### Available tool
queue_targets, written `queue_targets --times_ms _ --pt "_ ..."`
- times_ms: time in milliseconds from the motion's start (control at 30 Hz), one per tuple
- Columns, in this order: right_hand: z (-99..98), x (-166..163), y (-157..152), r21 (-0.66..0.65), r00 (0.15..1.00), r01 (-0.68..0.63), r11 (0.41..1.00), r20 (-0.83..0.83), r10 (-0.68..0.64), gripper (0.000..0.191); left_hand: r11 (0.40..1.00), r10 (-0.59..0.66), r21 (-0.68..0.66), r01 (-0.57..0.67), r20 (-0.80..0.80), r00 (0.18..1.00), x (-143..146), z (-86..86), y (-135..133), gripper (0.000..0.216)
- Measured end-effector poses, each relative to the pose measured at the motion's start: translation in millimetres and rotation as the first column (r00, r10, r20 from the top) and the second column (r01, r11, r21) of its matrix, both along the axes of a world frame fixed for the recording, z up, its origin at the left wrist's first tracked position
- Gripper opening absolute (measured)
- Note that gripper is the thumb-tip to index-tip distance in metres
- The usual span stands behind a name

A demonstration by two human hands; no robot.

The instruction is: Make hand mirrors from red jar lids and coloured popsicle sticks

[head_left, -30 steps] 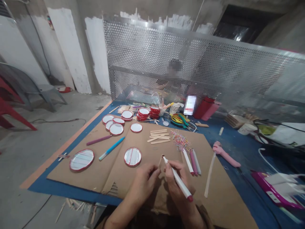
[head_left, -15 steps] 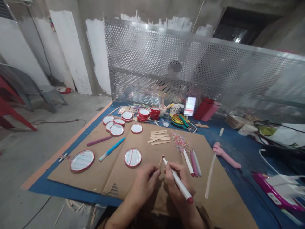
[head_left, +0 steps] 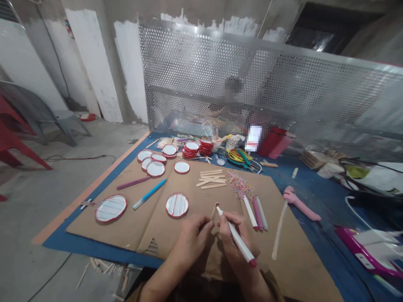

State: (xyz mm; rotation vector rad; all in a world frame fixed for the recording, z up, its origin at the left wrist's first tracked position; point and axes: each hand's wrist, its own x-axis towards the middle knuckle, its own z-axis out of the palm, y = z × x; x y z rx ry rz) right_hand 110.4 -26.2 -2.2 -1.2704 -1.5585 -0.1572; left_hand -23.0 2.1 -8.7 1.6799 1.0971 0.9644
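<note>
Between the fingertips of my left hand (head_left: 195,235) is a narrow wooden craft stick (head_left: 214,212), held up on edge with a darker reddish tip. My right hand (head_left: 236,237) grips a white marker pen (head_left: 241,243) with a red end, its tip touching or very close to the top of the stick. Left of my hands lies a round red-rimmed mirror (head_left: 177,205) with stripes across it. Several bare craft sticks (head_left: 212,179) rest beyond my hands. To the right are a white marker (head_left: 250,212) and a purple marker (head_left: 257,214) beside a heap of coloured rubber bands (head_left: 239,183).
Cardboard (head_left: 151,228) covers much of the blue table. A pink glue gun (head_left: 301,204) lies right, near a magenta power strip (head_left: 355,251). Red-rimmed discs (head_left: 191,147) are stacked at the back. A blue pen (head_left: 150,194) lies left. A perforated metal panel (head_left: 189,75) stands behind.
The view has shifted slightly, moving the table things a little in the picture. Both hands keep their hold, with the marker still at the stick's tip.
</note>
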Motion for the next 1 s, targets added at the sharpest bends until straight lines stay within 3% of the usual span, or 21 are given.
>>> queue_targets --times_ms 500,700,833,1000 --pt "-0.9 2.0 -1.3 -0.041 0.991 0.092 0.995 -0.089 -0.095 0.011 1.0 0.005 -0.01 -0.005 -0.001 1.0 -0.4 3.4 0.0 0.027" --pt "-11.3 3.0 -0.7 -0.053 0.992 0.035 0.998 -0.117 -0.041 0.01 1.0 0.004 -0.007 -0.004 0.003 1.0 0.0 3.3 0.0 0.028" --pt "-3.3 0.8 -1.7 -0.047 0.998 0.004 0.999 -0.062 -0.007 0.009 1.0 -0.008 -0.01 0.008 0.005 1.0 -0.2 3.7 0.2 0.028" --pt "4.1 -0.9 -1.6 -0.036 0.989 0.09 0.995 -0.114 -0.093 0.01 1.0 0.012 0.01 -0.012 0.007 1.0 0.1 2.7 0.7 0.027"
